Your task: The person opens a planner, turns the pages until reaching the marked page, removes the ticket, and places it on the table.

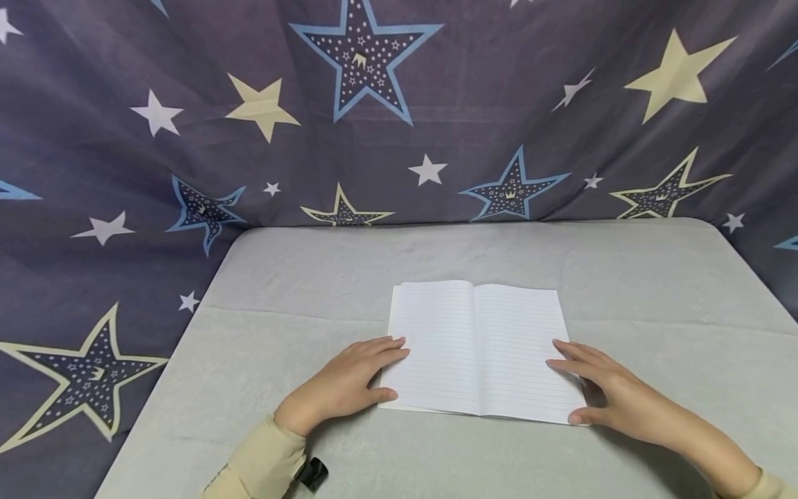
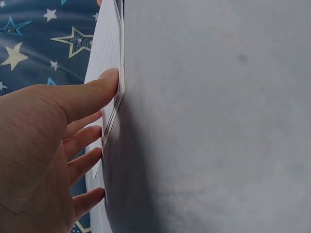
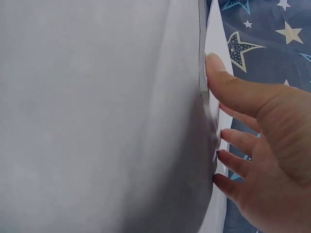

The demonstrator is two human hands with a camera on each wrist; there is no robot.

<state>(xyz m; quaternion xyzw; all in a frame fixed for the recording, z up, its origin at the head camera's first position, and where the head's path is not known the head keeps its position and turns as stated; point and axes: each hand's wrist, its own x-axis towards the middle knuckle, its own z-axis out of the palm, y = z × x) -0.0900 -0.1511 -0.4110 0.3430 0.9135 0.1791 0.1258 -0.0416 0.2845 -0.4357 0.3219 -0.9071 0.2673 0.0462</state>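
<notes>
Notebook [image 1: 436, 346] lies opened on table [image 1: 280, 277], ruled pgs [image 1: 524, 353] up, no writing visible. L hand [image 1: 349, 378] at its L edge, R hand [image 1: 623, 395] at its R edge; grip loose on both, fingers relaxed & spread, touching the edges w/o clamping. Progress, my read: opening = done, pgs approx flat; left = hands not yet off it, notebook not closed, pgs blank AFAICT.
</notes>
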